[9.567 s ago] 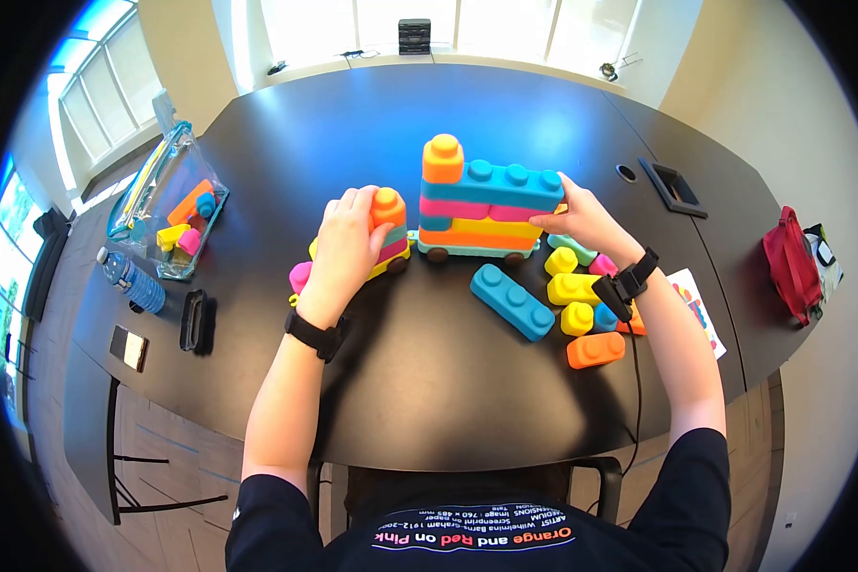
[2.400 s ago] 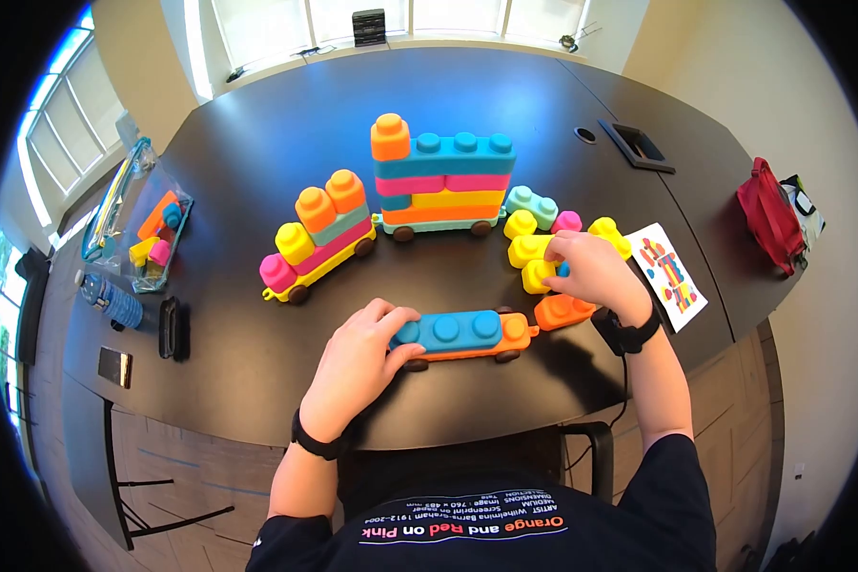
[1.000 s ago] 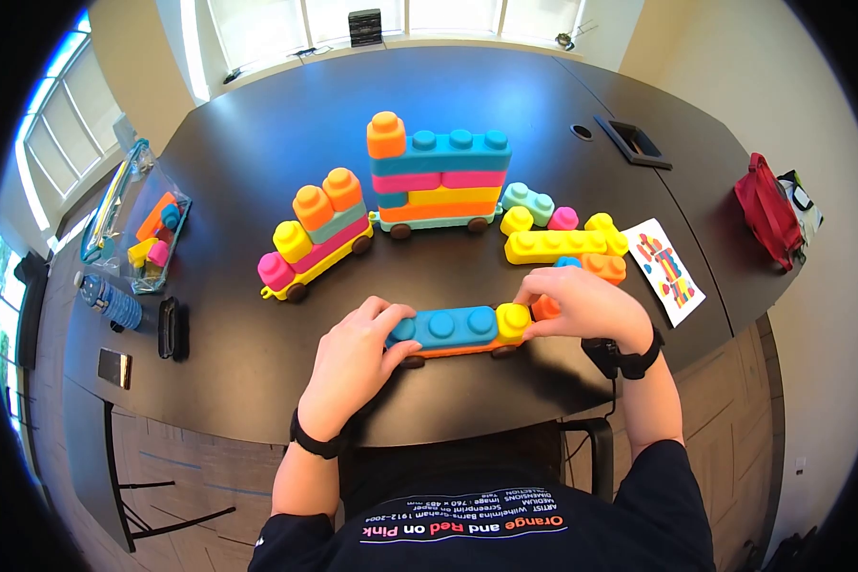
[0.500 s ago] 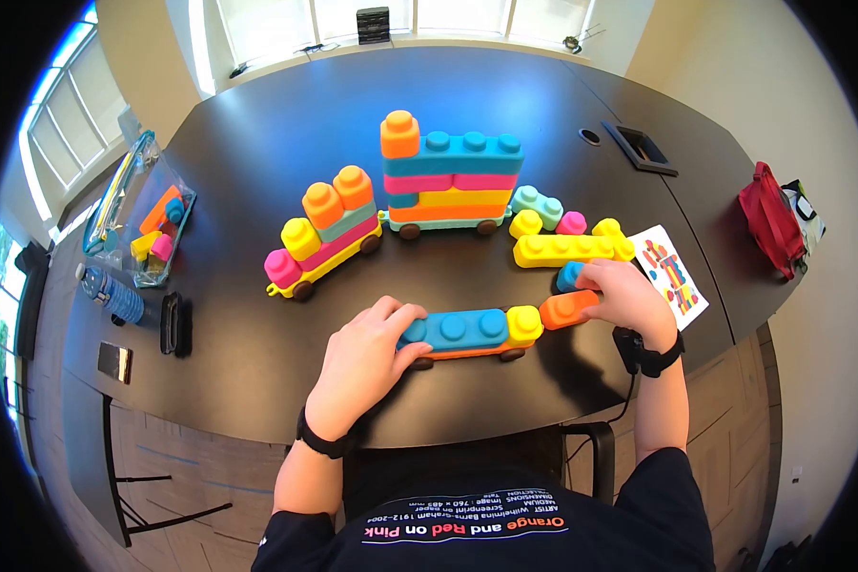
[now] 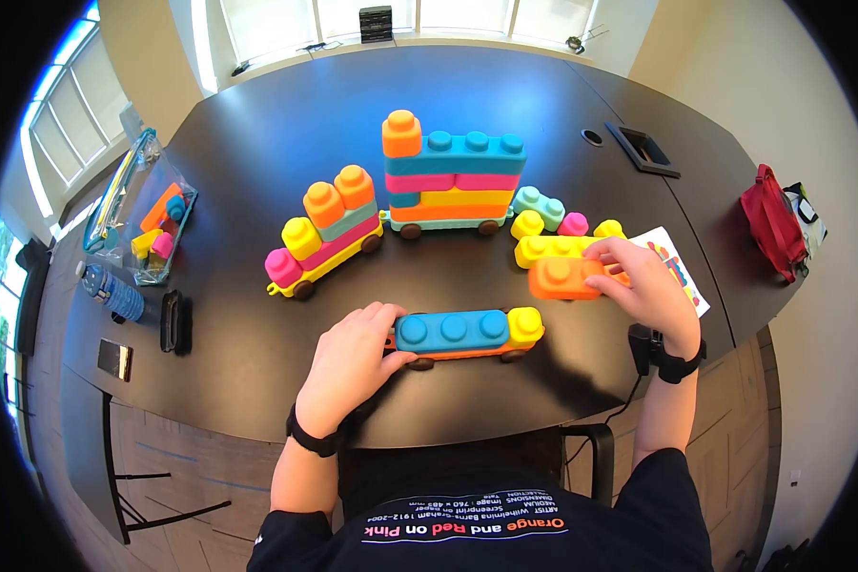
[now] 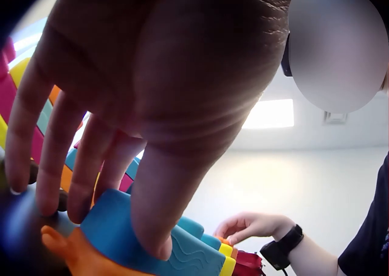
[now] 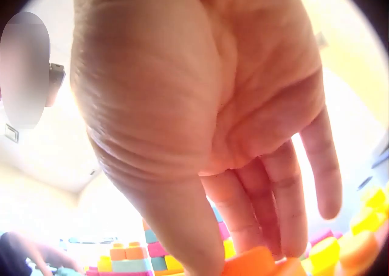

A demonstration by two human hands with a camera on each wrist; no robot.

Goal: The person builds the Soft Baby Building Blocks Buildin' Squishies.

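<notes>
Clock positions refer to the head view, dial centre at mid-counter, 12 o'clock at the far edge.

The counter (image 5: 286, 133) is dark, with glossy window reflections toward 12. A seam (image 5: 674, 195) crosses it from 1 to 4 o'clock; a recessed frame (image 5: 643, 149) and a round port (image 5: 592, 137) lie at 2.

Left hand (image 5: 351, 355): grip pinching the left end of a blue block (image 5: 453, 330), thumb on the near side. The block is seated on an orange wheeled base (image 5: 472, 356) at 6, just beside a yellow block (image 5: 524, 327). Right hand (image 5: 650, 291): grip pinching an orange block (image 5: 558, 279) at 3, in front of a long yellow block (image 5: 539, 251).

A tall block wagon (image 5: 453, 181) stands at 12; a stepped wagon (image 5: 326, 234) stands at 10.

Perimeter: clear bag (image 5: 141, 205) at 9; water bottle (image 5: 112, 293) and black case (image 5: 170, 322) between 8 and 9; printed sheet (image 5: 691, 288) and red bag (image 5: 767, 224) at 3.

Room: bright windows (image 5: 458, 14) at 12; chair armrest (image 5: 601, 462) at 5; plank-patterned floor (image 5: 186, 453) at 8. The left wrist view shows a lit ceiling panel (image 6: 270, 114).
</notes>
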